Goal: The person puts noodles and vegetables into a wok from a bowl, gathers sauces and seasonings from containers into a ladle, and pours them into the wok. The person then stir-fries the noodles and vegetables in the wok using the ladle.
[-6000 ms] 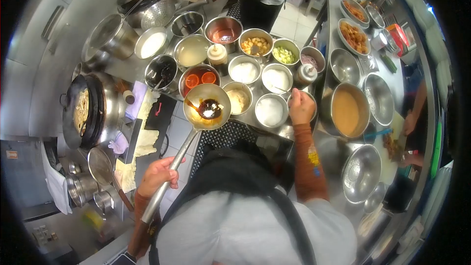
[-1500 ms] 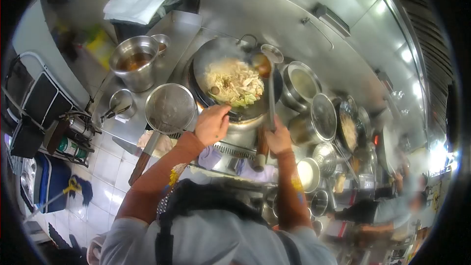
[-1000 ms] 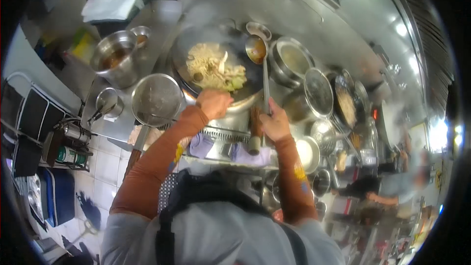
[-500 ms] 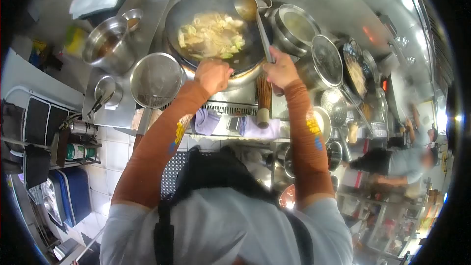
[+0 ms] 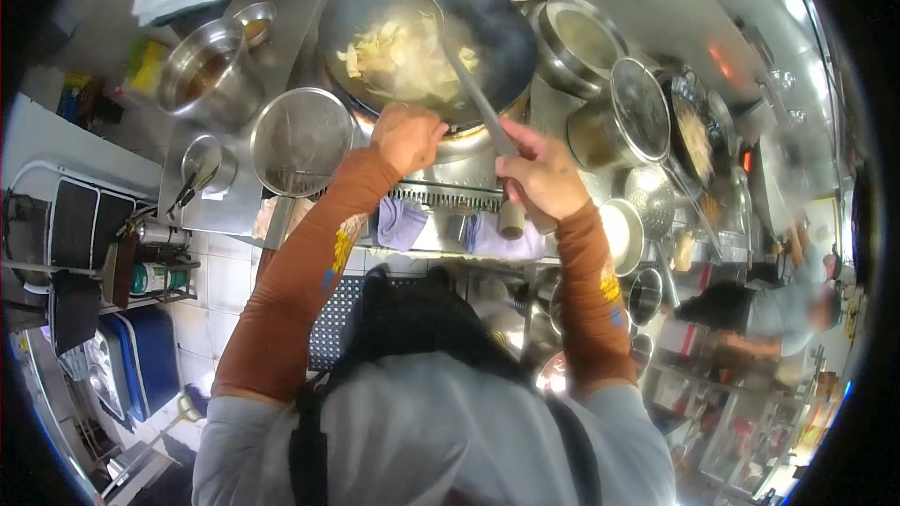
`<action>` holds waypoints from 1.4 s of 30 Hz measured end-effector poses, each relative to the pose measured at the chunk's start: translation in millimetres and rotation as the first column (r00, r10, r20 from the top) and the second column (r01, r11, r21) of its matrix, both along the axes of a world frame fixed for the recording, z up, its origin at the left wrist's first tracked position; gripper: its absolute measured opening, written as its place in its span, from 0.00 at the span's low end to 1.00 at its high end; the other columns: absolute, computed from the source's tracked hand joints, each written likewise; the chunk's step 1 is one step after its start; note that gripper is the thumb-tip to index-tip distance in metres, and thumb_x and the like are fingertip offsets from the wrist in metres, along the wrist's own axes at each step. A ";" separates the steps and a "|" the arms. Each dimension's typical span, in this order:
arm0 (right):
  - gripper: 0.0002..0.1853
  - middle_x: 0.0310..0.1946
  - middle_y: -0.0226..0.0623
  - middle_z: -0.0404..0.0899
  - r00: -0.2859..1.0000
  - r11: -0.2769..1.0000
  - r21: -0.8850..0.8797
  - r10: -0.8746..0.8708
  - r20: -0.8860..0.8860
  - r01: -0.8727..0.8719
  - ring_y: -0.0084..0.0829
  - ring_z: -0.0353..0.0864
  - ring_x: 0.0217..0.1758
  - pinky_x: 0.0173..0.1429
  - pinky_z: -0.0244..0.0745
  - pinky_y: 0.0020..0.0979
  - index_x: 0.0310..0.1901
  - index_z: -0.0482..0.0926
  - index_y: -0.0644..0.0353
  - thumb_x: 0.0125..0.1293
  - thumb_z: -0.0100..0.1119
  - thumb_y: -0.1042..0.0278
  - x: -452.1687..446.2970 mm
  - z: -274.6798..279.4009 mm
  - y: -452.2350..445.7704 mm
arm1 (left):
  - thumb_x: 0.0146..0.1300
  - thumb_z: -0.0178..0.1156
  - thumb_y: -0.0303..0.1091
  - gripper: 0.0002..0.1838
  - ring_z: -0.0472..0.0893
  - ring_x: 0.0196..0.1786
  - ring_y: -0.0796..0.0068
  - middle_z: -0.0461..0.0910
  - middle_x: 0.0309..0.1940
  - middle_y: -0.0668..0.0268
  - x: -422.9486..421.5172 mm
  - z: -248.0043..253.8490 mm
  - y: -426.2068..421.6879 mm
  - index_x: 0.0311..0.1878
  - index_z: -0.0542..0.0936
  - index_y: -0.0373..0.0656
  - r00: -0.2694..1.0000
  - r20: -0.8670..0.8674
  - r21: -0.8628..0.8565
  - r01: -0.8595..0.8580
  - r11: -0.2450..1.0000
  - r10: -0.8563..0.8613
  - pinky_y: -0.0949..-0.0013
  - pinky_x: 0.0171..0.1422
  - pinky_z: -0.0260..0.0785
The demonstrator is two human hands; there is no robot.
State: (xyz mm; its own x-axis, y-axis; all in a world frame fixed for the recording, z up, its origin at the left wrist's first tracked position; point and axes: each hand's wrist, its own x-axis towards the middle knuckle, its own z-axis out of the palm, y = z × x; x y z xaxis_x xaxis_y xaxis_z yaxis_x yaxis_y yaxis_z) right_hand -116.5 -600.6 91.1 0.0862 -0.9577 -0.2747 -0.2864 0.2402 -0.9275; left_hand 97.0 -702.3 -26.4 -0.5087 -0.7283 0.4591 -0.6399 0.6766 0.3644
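Observation:
A black wok [image 5: 506,37] sits on the burner, steaming, with pale sliced food and some green pieces [image 5: 398,56] in it. My left hand [image 5: 409,139] is closed at the wok's near rim; the part it grips is mostly hidden under the fingers. My right hand [image 5: 544,169] is wrapped round the long handle of a ladle [image 5: 476,96], whose bowl lies in the wok over the food. Below the wok's near right side, a bundled brush [image 5: 511,219] stands partly behind the ladle handle and my right hand. Lilac cloths [image 5: 400,223] hang at the stove's front edge.
A round strainer [image 5: 302,142] and a steel pot of brown liquid [image 5: 211,75] are at the left. Lidded pots [image 5: 640,111] and a perforated ladle [image 5: 649,195] stand at the right. Another person [image 5: 787,309] is at the far right.
The ladle bowl has moved from the wok's right side down onto the food. My right hand has swung lower and rightward. Earlier, my hands were over a counter of bowls.

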 end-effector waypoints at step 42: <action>0.38 0.40 0.42 0.78 0.262 0.790 -0.166 -0.007 -0.965 -0.590 0.43 0.83 0.33 0.37 0.83 0.40 0.73 0.68 0.48 0.59 0.55 0.83 -88.5 -43.0 69.4 | 0.64 0.61 0.24 0.08 0.83 0.40 0.53 0.85 0.38 0.55 74.9 -5.7 144.8 0.46 0.84 0.38 0.906 -0.405 0.203 -0.040 0.978 0.121 0.57 0.48 0.74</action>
